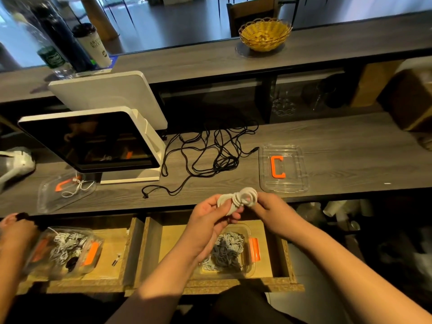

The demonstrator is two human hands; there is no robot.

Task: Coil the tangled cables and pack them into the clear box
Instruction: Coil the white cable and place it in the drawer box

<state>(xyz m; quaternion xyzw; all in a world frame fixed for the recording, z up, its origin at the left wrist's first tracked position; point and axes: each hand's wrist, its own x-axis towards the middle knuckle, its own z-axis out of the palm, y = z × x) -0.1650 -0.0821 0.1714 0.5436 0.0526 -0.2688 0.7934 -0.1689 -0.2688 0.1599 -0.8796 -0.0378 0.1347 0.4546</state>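
Both hands are up in front of the worktop [327,146], and they hold a small white cable [240,199] between them. The left hand [211,215] pinches the loose end of the bundle with its fingers and thumb. The right hand [272,210] grips the round, coiled part. The white cable is just above the front edge of the worktop. A long black cable [210,155] lies on the worktop in a big messy tangle, between a white screen [93,141] and a clear lid [282,168] with an orange clip on it. Below the hands there is an open wooden drawer [278,258]. A clear box [230,250] sits in it, and it holds a pile of white and grey cables. Another clear box [65,251] full of cables sits in the drawer to the left, and another person's hand [16,230] touches it. A yellow basket [265,33] stands on the high shelf at the back.
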